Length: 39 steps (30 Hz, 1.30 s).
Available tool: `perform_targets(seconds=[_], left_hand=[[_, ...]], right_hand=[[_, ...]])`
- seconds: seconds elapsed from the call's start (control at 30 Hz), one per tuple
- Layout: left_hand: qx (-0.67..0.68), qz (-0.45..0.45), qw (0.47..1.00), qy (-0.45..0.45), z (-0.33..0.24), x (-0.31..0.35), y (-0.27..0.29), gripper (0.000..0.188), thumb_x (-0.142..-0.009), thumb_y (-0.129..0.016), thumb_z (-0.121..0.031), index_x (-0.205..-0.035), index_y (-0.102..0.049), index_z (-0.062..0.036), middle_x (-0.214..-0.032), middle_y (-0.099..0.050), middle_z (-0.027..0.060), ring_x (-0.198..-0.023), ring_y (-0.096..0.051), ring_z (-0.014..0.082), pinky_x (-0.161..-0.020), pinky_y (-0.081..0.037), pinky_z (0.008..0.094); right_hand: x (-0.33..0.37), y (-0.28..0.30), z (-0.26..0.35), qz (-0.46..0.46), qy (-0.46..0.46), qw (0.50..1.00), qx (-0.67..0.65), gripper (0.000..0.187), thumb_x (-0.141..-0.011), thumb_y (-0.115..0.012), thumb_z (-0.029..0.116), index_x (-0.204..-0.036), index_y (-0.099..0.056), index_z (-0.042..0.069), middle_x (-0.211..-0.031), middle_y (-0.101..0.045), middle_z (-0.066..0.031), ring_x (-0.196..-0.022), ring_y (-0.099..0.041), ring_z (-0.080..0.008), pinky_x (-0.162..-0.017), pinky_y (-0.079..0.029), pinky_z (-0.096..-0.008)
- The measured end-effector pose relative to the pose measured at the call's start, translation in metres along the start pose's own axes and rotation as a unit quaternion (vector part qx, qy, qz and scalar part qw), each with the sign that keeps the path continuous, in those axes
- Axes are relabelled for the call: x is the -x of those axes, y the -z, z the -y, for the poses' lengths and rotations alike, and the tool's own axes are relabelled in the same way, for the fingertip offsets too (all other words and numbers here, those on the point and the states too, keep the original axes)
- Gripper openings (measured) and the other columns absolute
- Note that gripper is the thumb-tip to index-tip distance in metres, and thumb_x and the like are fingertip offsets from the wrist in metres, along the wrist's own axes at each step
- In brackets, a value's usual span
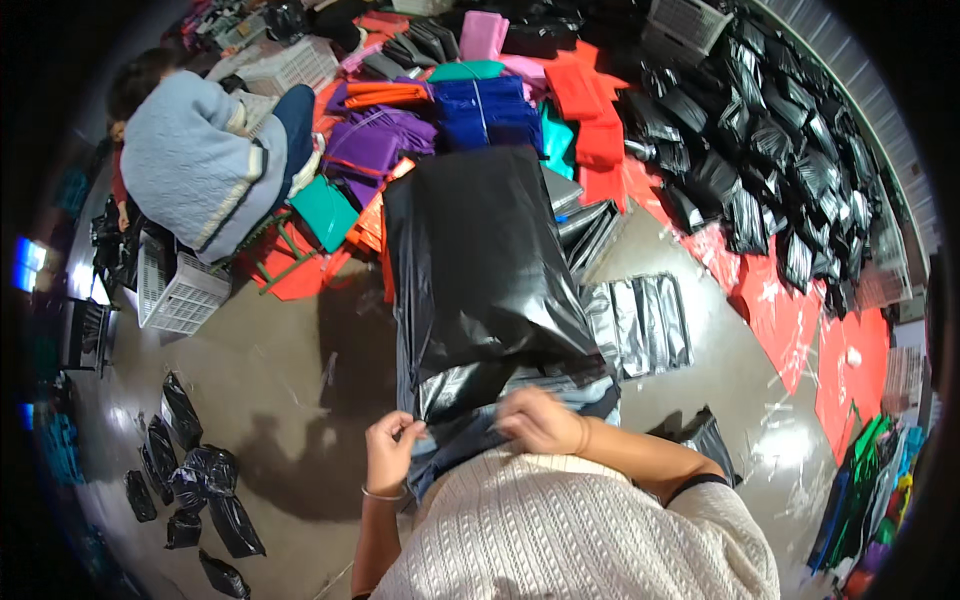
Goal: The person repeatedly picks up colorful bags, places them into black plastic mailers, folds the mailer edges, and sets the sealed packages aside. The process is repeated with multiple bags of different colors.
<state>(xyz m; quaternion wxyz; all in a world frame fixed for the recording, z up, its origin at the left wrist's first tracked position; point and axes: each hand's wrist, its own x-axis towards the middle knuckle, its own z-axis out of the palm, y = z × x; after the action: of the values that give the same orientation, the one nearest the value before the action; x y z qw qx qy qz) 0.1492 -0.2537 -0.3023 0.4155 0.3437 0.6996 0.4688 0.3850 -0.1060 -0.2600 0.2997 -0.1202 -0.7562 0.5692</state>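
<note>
Black plastic bag (pixel 485 260) spread at centre, your left hand (pixel 390 450) curled by its near edge at seven o'clock, your right hand (pixel 543 422) blurred at five, any pinch in either impossible to tell, folded black plastic (pixel 642 325) at three, co-worker (pixel 200 165) bent at ten.

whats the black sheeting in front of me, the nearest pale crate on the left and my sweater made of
Black sheeting: probably thin plastic film, glossy, judging by highlights and wrinkles.
Pale crate: likely rigid plastic, fairly matte, given its slotted walls.
Sweater: matte knitted yarn, with raised ridges; wool or cotton, unclear.
</note>
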Motion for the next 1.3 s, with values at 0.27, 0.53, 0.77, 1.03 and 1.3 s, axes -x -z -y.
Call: perform_targets(seconds=[0.27,0.53,0.77,1.03,1.3], left_hand=[[-0.073,0.095,0.993,0.011,-0.008,-0.016,0.016,0.016,-0.088,-0.067,-0.001,-0.079,-0.056,0.0054,-0.068,-0.063,0.006,-0.067,-0.066,0.0105,-0.061,-0.05,0.025],[-0.192,0.285,0.938,0.051,-0.106,-0.051,0.044,0.018,-0.087,-0.069,-0.011,-0.08,-0.061,0.0029,-0.065,-0.065,0.011,-0.063,-0.067,0.0126,-0.058,-0.05,0.0264],[-0.383,0.172,0.765,-0.488,-0.193,-0.171,-0.026,0.048,-0.083,-0.071,-0.028,-0.128,-0.063,-0.0131,-0.132,-0.058,0.013,-0.123,-0.052,0.0341,-0.106,-0.038,0.0462],[-0.462,0.28,0.643,-0.543,-0.128,-0.199,-0.08,0.072,-0.086,-0.059,-0.059,-0.15,-0.04,-0.0325,-0.161,-0.021,0.0177,-0.147,-0.018,0.0439,-0.118,-0.015,0.0599],[-0.573,0.192,0.616,-0.505,-0.104,-0.165,-0.091,0.105,-0.057,-0.086,-0.045,-0.149,-0.036,-0.0461,-0.163,-0.017,0.0127,-0.149,-0.014,0.0427,-0.116,-0.016,0.064]], right_hand=[[0.246,0.253,0.011,-0.619,-0.278,0.694,0.242,0.01,-0.1,-0.053,0.014,-0.101,-0.05,0.004,-0.079,-0.057,-0.002,-0.065,-0.052,-0.0087,-0.055,-0.039,-0.0245],[0.161,0.146,-0.021,-0.195,-0.174,0.73,0.632,0.075,-0.076,-0.072,0.019,-0.146,-0.046,0.017,-0.158,-0.031,-0.0174,-0.148,-0.023,-0.04,-0.119,-0.012,-0.0582],[0.059,0.046,-0.036,0.001,0.11,0.71,0.695,0.043,-0.09,-0.052,0.022,-0.131,-0.062,0.032,-0.154,-0.042,-0.0035,-0.139,-0.041,-0.0248,-0.109,-0.027,-0.0485],[0.033,0.044,-0.045,-0.06,0.173,0.795,0.579,0.008,-0.076,-0.067,0.02,-0.076,-0.06,0.017,-0.123,-0.065,-0.0018,-0.119,-0.058,-0.024,-0.11,-0.032,-0.0491],[-0.014,0.063,-0.044,-0.1,0.201,0.841,0.493,0.014,-0.074,-0.068,0.007,-0.079,-0.055,0.005,-0.111,-0.07,-0.0092,-0.105,-0.066,-0.0273,-0.096,-0.05,-0.0457]])
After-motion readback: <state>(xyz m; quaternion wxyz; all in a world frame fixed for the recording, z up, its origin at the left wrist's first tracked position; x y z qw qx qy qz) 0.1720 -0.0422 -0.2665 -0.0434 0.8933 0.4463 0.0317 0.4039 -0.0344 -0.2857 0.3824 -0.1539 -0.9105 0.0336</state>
